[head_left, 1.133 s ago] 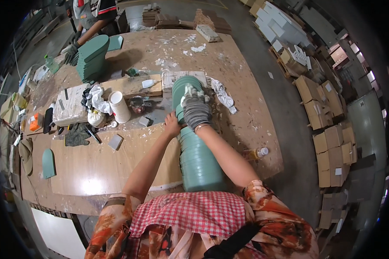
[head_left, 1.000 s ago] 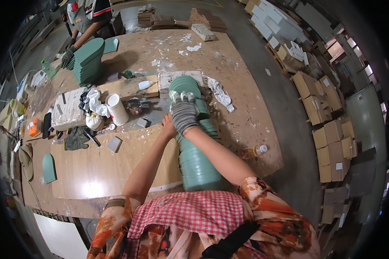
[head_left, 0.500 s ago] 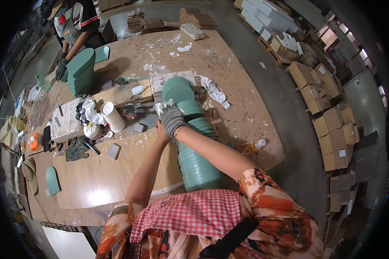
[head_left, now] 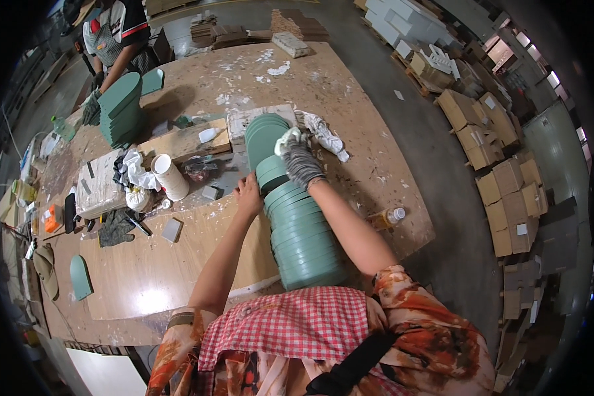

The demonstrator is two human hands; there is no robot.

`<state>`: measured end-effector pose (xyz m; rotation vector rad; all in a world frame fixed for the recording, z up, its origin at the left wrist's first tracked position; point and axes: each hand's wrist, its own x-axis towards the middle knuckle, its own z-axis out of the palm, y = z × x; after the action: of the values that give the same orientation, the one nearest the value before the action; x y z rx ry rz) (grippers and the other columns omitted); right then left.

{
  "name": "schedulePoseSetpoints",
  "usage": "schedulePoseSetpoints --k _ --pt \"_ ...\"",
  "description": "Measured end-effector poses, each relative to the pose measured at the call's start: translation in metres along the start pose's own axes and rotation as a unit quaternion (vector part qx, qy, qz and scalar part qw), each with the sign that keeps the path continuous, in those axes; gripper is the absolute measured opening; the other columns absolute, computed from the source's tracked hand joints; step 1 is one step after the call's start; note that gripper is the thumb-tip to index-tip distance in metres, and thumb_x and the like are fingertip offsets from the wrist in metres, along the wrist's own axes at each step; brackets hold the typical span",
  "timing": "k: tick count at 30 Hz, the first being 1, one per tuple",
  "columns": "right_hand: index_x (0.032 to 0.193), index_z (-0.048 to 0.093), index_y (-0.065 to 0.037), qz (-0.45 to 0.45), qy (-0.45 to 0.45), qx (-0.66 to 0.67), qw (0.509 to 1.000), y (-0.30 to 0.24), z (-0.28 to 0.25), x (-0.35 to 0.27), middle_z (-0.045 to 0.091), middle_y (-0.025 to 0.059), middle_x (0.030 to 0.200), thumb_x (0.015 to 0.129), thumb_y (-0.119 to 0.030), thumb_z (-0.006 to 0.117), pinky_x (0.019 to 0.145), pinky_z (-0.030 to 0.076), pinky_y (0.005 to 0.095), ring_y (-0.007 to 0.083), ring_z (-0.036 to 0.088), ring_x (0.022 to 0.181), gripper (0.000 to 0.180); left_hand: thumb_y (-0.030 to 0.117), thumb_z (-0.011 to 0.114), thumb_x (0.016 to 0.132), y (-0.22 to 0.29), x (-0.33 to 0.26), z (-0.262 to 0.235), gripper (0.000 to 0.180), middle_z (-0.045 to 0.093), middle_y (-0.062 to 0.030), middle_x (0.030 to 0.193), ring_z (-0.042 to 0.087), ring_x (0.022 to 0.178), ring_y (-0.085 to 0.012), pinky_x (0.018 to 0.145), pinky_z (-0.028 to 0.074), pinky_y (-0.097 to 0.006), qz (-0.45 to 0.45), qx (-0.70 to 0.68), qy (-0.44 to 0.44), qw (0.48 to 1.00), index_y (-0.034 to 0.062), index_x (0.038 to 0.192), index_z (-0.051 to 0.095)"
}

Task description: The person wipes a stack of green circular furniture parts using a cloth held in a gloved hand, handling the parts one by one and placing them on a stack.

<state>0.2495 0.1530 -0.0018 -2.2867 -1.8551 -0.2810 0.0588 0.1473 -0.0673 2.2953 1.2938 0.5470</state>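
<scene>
A row of green round-ended boards [head_left: 300, 224] runs from my body toward the far side of the table. Further up, more green boards [head_left: 265, 137] lie overlapping with their curved ends away from me. My bare left hand [head_left: 247, 195] has its fingers bent against the left edge of a green board partway along the row. My right hand [head_left: 302, 162], in a grey striped glove, is closed on a white cloth [head_left: 288, 140] at the right side of the upper boards. The cloth's underside is hidden.
At the far left a co-worker's gloved hand [head_left: 91, 109] is beside a stack of green boards [head_left: 121, 109]. Left of my row stand a white cup stack [head_left: 169, 177] and a wrapped block [head_left: 101, 185]. A bottle [head_left: 387, 218] lies to the right, near a crumpled white rag [head_left: 325, 135].
My right hand has moved with the cloth from the left side of the row across to its right side. My left hand has shifted slightly forward and now shows uncovered.
</scene>
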Motion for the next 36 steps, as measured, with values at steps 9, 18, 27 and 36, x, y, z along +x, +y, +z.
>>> schedulePoseSetpoints --k 9,18,27,36 --pt "0.130 0.046 -0.007 0.004 -0.081 0.121 0.989 -0.032 -0.039 0.007 0.047 0.0222 0.132 0.093 -0.030 0.037 0.102 0.034 0.0371 0.0319 0.047 0.120 0.044 0.007 0.060 0.074 -0.013 -0.006 -0.006 0.074 0.041 -0.0133 0.135 0.034 0.122 -0.0343 0.093 0.025 -0.055 -0.040 0.042 -0.048 0.997 0.0022 0.138 0.024" --pt "0.137 0.041 -0.009 -0.192 -0.099 -0.084 0.973 -0.100 -0.081 -0.029 0.036 0.0165 0.143 0.091 -0.032 0.039 0.112 0.014 0.0432 0.0303 0.029 0.135 0.051 0.019 0.057 0.076 -0.019 -0.007 -0.008 0.057 0.038 -0.0134 0.137 0.030 0.123 -0.0370 0.089 0.025 -0.061 -0.010 0.085 -0.072 0.994 0.0159 0.131 0.043" --pt "0.141 0.031 -0.007 -0.029 -0.084 0.094 0.992 -0.079 -0.092 -0.021 0.023 0.0232 0.147 0.090 -0.033 0.043 0.110 0.017 0.0506 0.0386 0.022 0.137 0.059 0.010 0.057 0.073 -0.016 -0.011 -0.020 0.068 0.042 -0.0132 0.134 0.036 0.119 -0.0336 0.089 0.027 -0.053 -0.041 0.102 -0.041 0.993 -0.0028 0.134 0.030" --pt "0.125 0.049 -0.005 0.135 -0.038 0.629 0.765 0.065 0.013 -0.015 0.046 0.0194 0.131 0.093 -0.021 0.036 0.109 0.025 0.0407 0.0328 0.037 0.129 0.038 0.008 0.055 0.076 0.034 0.011 0.002 0.069 0.042 -0.0129 0.134 0.037 0.117 -0.0331 0.089 0.027 -0.052 0.001 0.062 -0.049 0.997 -0.0010 0.137 0.025"
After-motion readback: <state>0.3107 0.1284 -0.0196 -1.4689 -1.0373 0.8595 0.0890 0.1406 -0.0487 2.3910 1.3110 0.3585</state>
